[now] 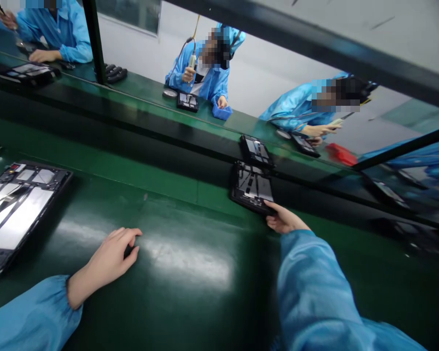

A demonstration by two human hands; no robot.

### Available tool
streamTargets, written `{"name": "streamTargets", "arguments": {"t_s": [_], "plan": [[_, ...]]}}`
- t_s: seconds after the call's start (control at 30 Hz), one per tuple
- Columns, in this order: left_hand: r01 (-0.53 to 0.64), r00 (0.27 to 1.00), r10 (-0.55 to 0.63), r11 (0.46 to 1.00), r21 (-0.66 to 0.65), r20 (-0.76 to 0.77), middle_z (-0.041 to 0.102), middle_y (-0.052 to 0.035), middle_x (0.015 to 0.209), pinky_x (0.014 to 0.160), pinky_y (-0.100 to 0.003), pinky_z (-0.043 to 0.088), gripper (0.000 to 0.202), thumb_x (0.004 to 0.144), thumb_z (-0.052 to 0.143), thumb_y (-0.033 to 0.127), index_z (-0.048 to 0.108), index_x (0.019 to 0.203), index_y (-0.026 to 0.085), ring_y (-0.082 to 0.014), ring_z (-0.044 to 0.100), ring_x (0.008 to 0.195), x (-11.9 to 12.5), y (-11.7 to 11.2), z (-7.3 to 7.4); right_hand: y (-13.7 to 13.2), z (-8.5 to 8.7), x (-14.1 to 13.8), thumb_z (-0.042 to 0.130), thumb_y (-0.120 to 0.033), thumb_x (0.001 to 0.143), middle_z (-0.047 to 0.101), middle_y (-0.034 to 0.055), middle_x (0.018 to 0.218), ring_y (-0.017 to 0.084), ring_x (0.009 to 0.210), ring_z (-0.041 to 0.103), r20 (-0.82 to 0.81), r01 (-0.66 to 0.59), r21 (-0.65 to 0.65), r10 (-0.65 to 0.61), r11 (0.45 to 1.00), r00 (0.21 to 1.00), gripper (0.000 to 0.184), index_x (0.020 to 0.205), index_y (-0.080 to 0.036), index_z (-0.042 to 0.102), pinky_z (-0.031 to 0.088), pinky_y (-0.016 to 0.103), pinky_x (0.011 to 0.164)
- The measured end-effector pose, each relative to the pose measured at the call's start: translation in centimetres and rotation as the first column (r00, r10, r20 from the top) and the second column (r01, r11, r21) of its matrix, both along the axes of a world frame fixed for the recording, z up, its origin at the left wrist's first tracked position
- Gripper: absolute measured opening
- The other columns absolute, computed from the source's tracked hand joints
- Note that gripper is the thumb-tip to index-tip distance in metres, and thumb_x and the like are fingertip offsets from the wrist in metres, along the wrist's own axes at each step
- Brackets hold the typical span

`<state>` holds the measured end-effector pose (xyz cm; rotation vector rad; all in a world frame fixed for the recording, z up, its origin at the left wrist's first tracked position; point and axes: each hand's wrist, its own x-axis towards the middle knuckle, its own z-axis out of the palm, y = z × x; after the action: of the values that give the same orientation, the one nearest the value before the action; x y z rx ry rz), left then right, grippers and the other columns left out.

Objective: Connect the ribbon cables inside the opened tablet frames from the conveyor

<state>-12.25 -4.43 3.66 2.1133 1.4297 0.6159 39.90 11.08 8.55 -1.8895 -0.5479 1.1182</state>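
My right hand (287, 219) reaches forward over the green bench and pinches the near right corner of a black opened tablet (249, 185), thumb on top and fingers beneath. Silvery battery panels and dark strips show inside the tablet's frame. My left hand (108, 258) rests low over the bench with its fingers slightly bent and apart, holding nothing. To its left lies a larger-looking opened tablet (18, 209), partly cut off by the picture's edge, with bright silver cells exposed.
Another opened device (256, 150) appears right behind the held tablet. Beyond a dark rail (149, 124), several people in blue work coats sit at a green bench, two holding pen-like tools. A blue tray (222, 111) and a red tray (341, 153) stand there.
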Motion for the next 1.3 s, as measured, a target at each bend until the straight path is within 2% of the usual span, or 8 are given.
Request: {"name": "streamTargets", "arguments": {"t_s": [0.23,0.43,0.6,0.7,0.83,0.93,1.13,1.3], "plan": [[-0.055,0.982,0.071,0.994,-0.099,0.174,0.06,-0.0016,0.085,0.077,-0.033,0.046,0.026,0.088,0.052,0.029,0.058,0.112,0.021,-0.0172,0.057,0.08,-0.1,0.2,1.0,-2.5,1.3,-9.9,0.062,-0.018,0.087,0.067,0.0032,0.084,0.012,0.066,0.061,-0.247,-0.03,0.236,0.089,0.971,0.965,0.002,0.088,-0.018,0.06,0.054,0.018,0.051],[-0.054,0.802,0.326,0.873,-0.484,0.5,0.063,-0.0058,0.096,0.056,-0.025,0.045,0.055,0.092,0.044,0.053,0.048,0.132,0.016,-0.013,0.057,0.066,0.9,-1.4,1.7,-16.5,0.2,-19.9,0.077,-0.032,0.076,0.069,0.0051,0.109,0.019,0.087,0.067,-0.409,-0.258,0.295,0.366,0.92,0.836,0.034,0.106,-0.023,0.064,0.059,0.026,0.064],[-0.042,0.931,0.212,0.87,-0.492,0.296,0.065,-0.0033,0.084,0.068,-0.029,0.047,0.062,0.094,0.038,0.056,0.041,0.141,0.015,-0.0173,0.061,0.071,1.3,-5.4,3.7,-27.0,-0.8,-23.6,0.07,-0.046,0.081,0.055,0.0104,0.139,0.028,0.101,0.066,-0.194,-0.566,0.267,0.619,0.78,0.761,0.076,0.147,-0.028,0.036,0.059,0.038,0.074],[0.005,0.988,0.061,0.908,-0.419,0.144,0.069,-0.0038,0.088,0.07,-0.031,0.047,0.049,0.095,0.04,0.05,0.048,0.134,0.021,-0.022,0.065,0.078,1.1,-7.9,5.0,-30.1,-0.7,-23.7,0.059,-0.051,0.087,0.061,0.011,0.131,0.03,0.094,0.069,0.033,-0.766,0.074,0.766,0.639,0.642,0.084,0.156,-0.028,0.017,0.058,0.042,0.074],[0.034,0.999,-0.044,0.923,-0.382,-0.019,0.069,-0.0107,0.109,0.077,-0.035,0.048,0.055,0.096,0.038,0.046,0.034,0.144,0.019,-0.0288,0.068,0.093,1.4,-9.9,5.5,-32.1,0.0,-24.2,0.071,-0.052,0.073,0.074,0.0161,0.1,0.04,0.085,0.07,0.351,-0.849,-0.338,0.892,0.405,0.286,0.109,0.156,-0.012,0.012,0.055,0.049,0.074],[0.014,0.986,-0.071,0.933,-0.36,-0.148,0.07,-0.0155,0.106,0.075,-0.037,0.049,0.067,0.095,0.037,0.048,0.021,0.149,0.012,-0.0317,0.069,0.089,1.7,-10.4,5.2,-32.5,0.1,-25.2,0.075,-0.057,0.065,0.074,0.0201,0.089,0.042,0.077,0.071,0.457,-0.78,-0.514,0.883,0.358,0.105,0.119,0.153,-0.003,0.017,0.054,0.049,0.07],[0.083,0.953,-0.185,0.921,-0.38,-0.24,0.071,-0.014,0.103,0.073,-0.039,0.05,0.071,0.095,0.033,0.051,0.014,0.152,0.012,-0.0323,0.07,0.089,1.2,-9.8,5.5,-32.3,0.5,-25.4,0.072,-0.045,0.07,0.074,0.0156,0.084,0.038,0.076,0.072,0.536,-0.776,-0.521,0.844,0.356,0.027,0.099,0.148,-0.004,0.026,0.054,0.043,0.065],[-0.048,0.904,-0.028,0.985,-0.166,-0.426,0.07,-0.0105,0.097,0.072,-0.036,0.051,0.041,0.095,0.039,0.039,0.05,0.128,0.017,-0.0278,0.069,0.084,1.9,-8.3,7.5,-31.0,2.3,-23.6,0.075,-0.048,0.067,0.075,0.0108,0.084,0.037,0.076,0.072,0.536,-0.79,-0.528,0.844,0.31,-0.027,0.105,0.151,-0.012,0.023,0.05,0.041,0.064]]}}
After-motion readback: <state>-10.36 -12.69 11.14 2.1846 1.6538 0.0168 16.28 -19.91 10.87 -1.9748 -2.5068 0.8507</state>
